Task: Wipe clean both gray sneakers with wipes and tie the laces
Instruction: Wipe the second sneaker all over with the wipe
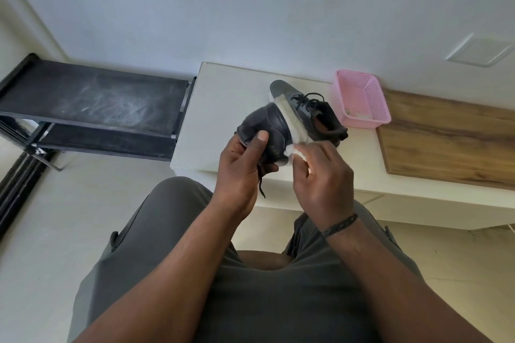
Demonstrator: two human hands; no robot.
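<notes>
Head view, status?
— L hand grips sneaker no. 1 at frame centre, sole edge turned to 3 o'clock. R hand pinches the wipe against that white sole edge.

Technique?
— Keep L grip firm so the shoe can't twist; run the wipe along the edge in one direction, refold when soiled. Loose lace hangs at 6 o'clock; keep it off the wipe.

Count?
— Sneakers: 2; no. 2 rests on the white table, at 1 o'clock of no. 1. Wipes in use: 1. Pink basket: 1. Black rack: 1, at 9 o'clock.
</notes>
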